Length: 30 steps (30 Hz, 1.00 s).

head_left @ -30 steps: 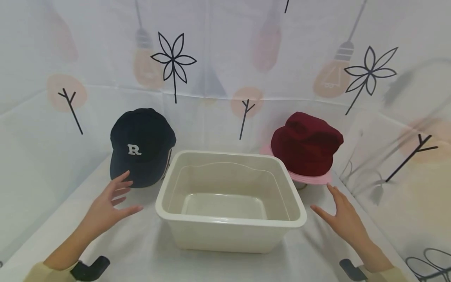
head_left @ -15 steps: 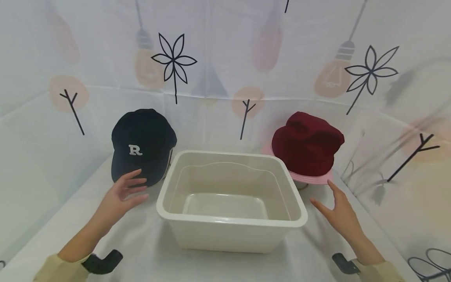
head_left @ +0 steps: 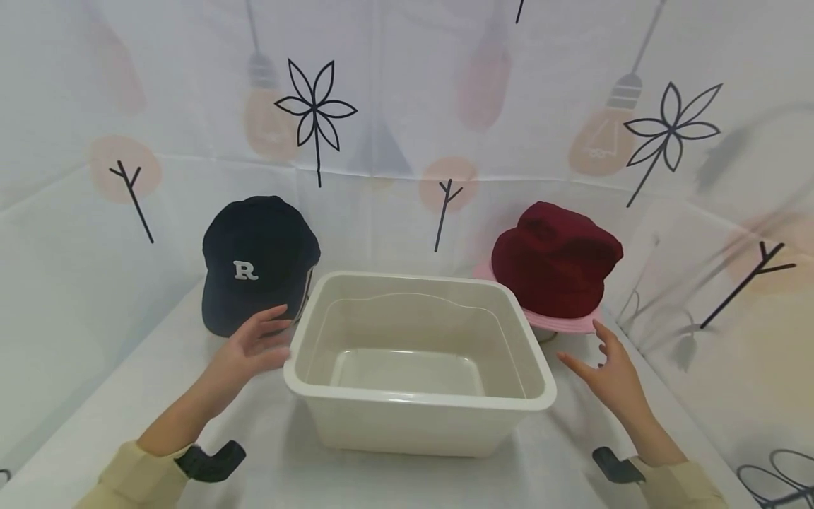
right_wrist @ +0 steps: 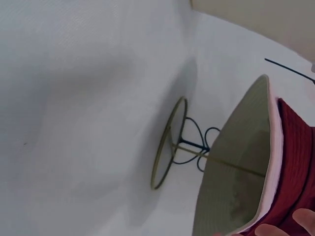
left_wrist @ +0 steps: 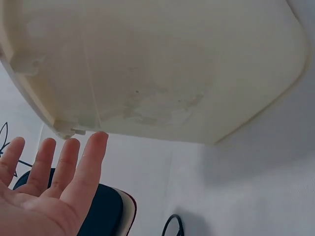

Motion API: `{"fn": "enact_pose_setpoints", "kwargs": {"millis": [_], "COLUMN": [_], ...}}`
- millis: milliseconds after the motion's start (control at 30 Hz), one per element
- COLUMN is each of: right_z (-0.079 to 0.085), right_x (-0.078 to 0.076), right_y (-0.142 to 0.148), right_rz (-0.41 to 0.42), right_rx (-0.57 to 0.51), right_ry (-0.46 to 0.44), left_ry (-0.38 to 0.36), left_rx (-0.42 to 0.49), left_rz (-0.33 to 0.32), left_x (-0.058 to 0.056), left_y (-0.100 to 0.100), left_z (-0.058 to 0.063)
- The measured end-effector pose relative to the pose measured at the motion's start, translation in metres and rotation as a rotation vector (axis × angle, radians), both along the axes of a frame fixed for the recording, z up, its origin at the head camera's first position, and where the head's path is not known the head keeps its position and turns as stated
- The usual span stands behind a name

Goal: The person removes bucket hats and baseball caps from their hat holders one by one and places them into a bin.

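A cream plastic tub (head_left: 407, 431) stands in the middle of the table. My left hand (head_left: 244, 357) is at its left side, fingers extended; in the left wrist view the fingertips (left_wrist: 98, 140) lie close to the tub wall (left_wrist: 147, 64), and contact is hard to tell. Behind that hand is a black baseball cap (head_left: 261, 233) with a white R. On the right, a dark red hat (head_left: 553, 261) sits above a pink brim (head_left: 572, 325). My right hand (head_left: 613, 375) is just in front of that brim, thumb and fingers spread, holding nothing.
A thin metal stand with a ring base (right_wrist: 170, 142) holds up the pink-brimmed hat. Patterned white cloth (head_left: 394, 127) hangs behind and at the sides. A white cloth covers the table (head_left: 356, 484).
My left hand has moved right, from in front of the black cap to the tub's left edge. The right hand has shifted only slightly beside the hats. Tub and hats stay put.
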State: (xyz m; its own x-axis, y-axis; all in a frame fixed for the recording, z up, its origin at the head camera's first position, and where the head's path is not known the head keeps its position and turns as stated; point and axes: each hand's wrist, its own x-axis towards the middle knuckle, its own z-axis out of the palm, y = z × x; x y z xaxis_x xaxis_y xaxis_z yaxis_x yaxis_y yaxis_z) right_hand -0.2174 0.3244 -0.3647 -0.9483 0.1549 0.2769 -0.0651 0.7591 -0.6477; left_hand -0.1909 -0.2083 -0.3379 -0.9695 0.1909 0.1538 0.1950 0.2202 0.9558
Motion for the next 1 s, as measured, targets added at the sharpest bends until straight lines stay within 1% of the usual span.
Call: {"fn": "enact_pose_setpoints", "kwargs": {"millis": [233,567,700,900,1000], "right_z": [0.005,0.010,0.015,0.025,0.029], "right_x": [-0.003,-0.012,-0.015,-0.020,-0.021], "right_y": [-0.001,0.003,0.004,0.007,0.008], "right_rz": [-0.017,-0.047,-0.041,-0.031,-0.031], "right_rx": [-0.088,-0.124,-0.151,-0.158,-0.168], "right_ry": [-0.014,0.028,0.045,0.083,0.085], "left_ry": [-0.037,-0.118,-0.127,-0.132,-0.128], "left_rx": [0.062,0.093,0.102,0.108,0.110], "left_rz": [-0.056,-0.074,-0.086,-0.085,-0.088], "left_x": [-0.003,-0.008,-0.008,-0.008,-0.008], "left_y": [0.007,0.008,0.007,0.007,0.007], "left_z": [0.000,0.006,0.007,0.008,0.008]}}
